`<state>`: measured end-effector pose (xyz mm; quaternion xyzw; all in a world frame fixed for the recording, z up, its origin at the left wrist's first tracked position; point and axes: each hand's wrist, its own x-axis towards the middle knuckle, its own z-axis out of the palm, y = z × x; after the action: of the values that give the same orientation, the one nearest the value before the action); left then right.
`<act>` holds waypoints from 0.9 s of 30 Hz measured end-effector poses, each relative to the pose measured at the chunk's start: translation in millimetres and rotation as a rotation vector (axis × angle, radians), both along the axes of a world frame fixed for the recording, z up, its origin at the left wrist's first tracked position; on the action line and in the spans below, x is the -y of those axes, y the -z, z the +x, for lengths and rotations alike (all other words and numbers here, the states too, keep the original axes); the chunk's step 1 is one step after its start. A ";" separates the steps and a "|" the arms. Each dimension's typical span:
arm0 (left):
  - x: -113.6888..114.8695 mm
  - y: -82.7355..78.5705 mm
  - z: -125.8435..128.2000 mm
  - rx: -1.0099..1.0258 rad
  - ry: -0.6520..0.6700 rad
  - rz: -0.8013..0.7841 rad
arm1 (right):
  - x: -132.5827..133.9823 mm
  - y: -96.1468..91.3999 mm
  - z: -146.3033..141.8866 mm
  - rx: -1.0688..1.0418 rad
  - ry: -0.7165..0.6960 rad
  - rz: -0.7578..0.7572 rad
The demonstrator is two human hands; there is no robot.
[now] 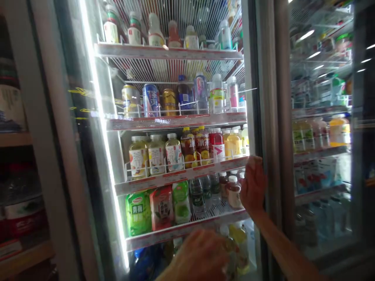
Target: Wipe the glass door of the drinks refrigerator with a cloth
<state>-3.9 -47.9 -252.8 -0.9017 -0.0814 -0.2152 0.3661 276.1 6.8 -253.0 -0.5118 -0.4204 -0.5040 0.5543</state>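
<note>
My right hand (254, 185) reaches up to the right edge of a lit drinks fridge, fingers pointing up and laid flat at the metal door frame (268, 128). Low in the middle is my left hand (200, 255), smeared by motion, its back toward me and its fingers hidden. It is nearest the bottom shelves, in front of bottles with yellow contents (240, 246). Behind my right hand stand small white-capped bottles (233, 191) and clear water bottles (197, 195). Green pouches (138, 212) and a red pouch (162, 207) stand on the same shelf.
Higher wire shelves hold tea bottles (157, 154), a blue can (150, 99), a gold can (169, 101) and several other bottles. A bright light strip (99, 105) runs down the left side. Another glass-fronted fridge (319, 152) stands right; shelves with dark bottles (23, 207) are left.
</note>
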 end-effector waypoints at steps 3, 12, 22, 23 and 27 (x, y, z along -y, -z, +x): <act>-48.0 -13.9 -22.0 0.444 -0.086 0.063 | -4.2 9.9 -25.6 0.004 -0.039 0.012; -97.1 8.8 -38.7 0.732 -0.217 0.146 | 8.9 47.9 -14.1 0.192 -0.077 -0.112; -90.2 25.4 -37.3 0.769 -0.202 0.107 | 19.5 120.8 -75.5 0.499 -0.184 -0.397; -89.0 28.8 -40.2 0.756 -0.199 0.105 | 21.6 121.8 -71.1 0.550 -0.193 -0.415; -85.9 40.0 -51.6 0.690 -0.193 0.107 | 18.7 77.7 -21.6 0.363 -0.083 -0.272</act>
<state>-55.5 37.9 -292.8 -0.7437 -0.2737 -0.4751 0.3826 254.5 -11.8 -330.7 -0.4649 -0.5981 -0.5032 0.4159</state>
